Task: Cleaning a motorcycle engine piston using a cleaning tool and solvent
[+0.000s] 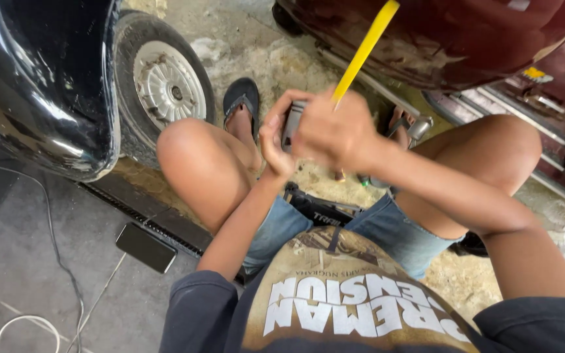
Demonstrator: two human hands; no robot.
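I sit low with my knees spread, both hands raised in front of me. My left hand (274,138) curls around a small grey metal part (291,121), fingers wrapped on its left side. My right hand (336,128) is closed on a long yellow stick-like tool (366,47) that slants up to the right; its lower end meets the grey part. The two hands touch each other around the part, which is mostly hidden by fingers.
A black car body (40,78) and its wheel (165,85) stand at left, a dark red vehicle (452,39) at upper right. A dark phone (145,247) lies on the floor beside a cable (67,274). A black tool case (322,209) sits between my legs.
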